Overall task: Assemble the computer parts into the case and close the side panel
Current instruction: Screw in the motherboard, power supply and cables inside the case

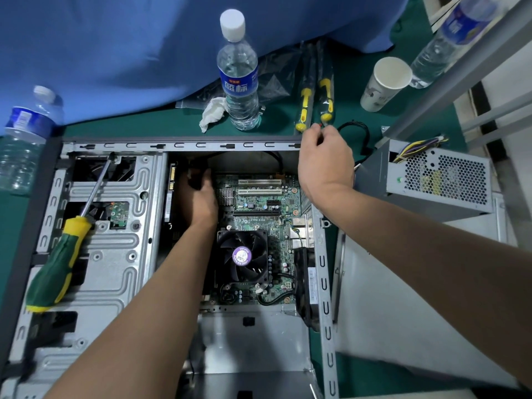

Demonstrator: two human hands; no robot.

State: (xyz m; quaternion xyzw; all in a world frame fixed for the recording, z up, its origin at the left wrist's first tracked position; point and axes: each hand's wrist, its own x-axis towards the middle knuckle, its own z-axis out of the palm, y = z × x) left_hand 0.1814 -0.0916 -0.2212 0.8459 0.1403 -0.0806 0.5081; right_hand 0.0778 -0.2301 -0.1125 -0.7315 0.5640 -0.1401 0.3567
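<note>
Head view: left hand grips a black cable inside the case, right hand pinches a thin, soft wire at the case's far edge; hold both by the plugs.

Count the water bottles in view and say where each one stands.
3. One water bottle stands upright behind the open case, beside a crumpled tissue; one at the left edge; one at top right, behind a paper cup. Others may lie out of view.

- Your left hand reaches into the open case, fingers curled on something dark beside the motherboard.
- Your right hand pinches a small thing at the case's far corner.
- A screwdriver lies on the drive cage.
</note>
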